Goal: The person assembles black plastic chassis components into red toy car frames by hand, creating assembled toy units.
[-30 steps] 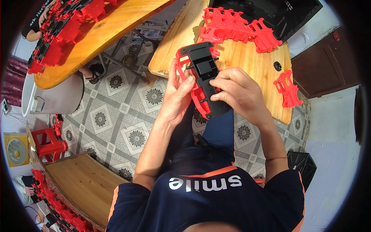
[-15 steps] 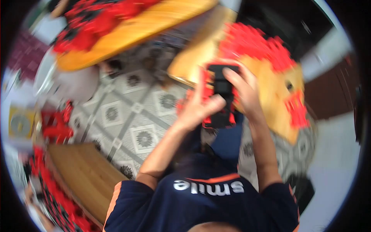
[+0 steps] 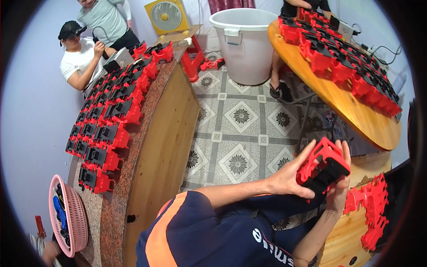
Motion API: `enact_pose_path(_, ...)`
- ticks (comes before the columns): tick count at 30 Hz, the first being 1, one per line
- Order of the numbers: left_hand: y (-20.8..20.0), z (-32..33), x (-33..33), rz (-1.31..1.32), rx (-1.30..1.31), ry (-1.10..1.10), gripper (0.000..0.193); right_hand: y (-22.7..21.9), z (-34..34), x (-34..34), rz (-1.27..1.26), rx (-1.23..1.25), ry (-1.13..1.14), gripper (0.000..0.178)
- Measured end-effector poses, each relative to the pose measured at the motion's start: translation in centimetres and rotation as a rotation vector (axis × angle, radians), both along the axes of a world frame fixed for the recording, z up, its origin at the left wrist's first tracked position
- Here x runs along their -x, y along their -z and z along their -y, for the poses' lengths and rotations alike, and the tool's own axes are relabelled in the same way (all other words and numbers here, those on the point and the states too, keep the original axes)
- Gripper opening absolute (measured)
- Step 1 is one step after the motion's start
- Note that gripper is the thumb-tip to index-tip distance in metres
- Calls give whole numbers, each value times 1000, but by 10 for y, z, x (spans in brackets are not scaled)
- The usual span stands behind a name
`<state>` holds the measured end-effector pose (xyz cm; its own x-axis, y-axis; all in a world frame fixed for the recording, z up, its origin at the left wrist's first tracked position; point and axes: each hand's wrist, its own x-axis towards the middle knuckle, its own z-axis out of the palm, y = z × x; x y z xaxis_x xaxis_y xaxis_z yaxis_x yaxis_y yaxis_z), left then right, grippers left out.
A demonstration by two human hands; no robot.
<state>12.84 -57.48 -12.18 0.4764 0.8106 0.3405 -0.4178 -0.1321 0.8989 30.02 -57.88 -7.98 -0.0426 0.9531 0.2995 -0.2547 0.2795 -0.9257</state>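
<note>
Between my two hands is a red-and-black plastic housing [image 3: 327, 162], tilted, with open slots in its red frame and a black part on its lower side. My left hand [image 3: 288, 177] grips it from the left, thumb along its lower edge. On the opposite side my right hand [image 3: 339, 193] wraps round it, some fingers hidden behind the housing. Both hands are in the air above my lap. Close by on the right, loose red plastic frames [image 3: 376, 213] lie on a wooden table [image 3: 344, 236].
Rows of red-and-black housings [image 3: 109, 111] cover a stone-topped counter [image 3: 133, 147] at left, beside a pink basket [image 3: 73, 213]. More stand on an oval wooden table [image 3: 369, 127], far right. A white bin [image 3: 244, 49] and red stool [image 3: 191, 62] stand behind. Other people are at both surfaces.
My view has swung left, bringing the counter and other people into sight. The housing, still in both hands, has been turned from upright-lengthwise to a tilted pose.
</note>
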Motion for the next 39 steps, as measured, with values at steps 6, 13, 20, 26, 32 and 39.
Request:
enact_pose_path(6,2,-30,22,187,19,-155,121,52,2,16,54,95,-84,78)
enact_pose_path(13,19,-40,48,63,121,-353,80,35,-19,59,-33,133,-263,71)
enact_pose_path(20,9,-59,62,284,42,-290,95,34,-17,49,531,-192,-15,74)
enact_pose_path(26,-15,-82,71,149,87,-414,91,38,-27,76,299,-10,14,70)
enact_pose_path(32,26,-82,95,35,-97,-263,127,30,-48,116,179,94,9,62)
enact_pose_path(39,-7,-239,167,361,127,-795,101,39,-84,103,310,81,-191,77)
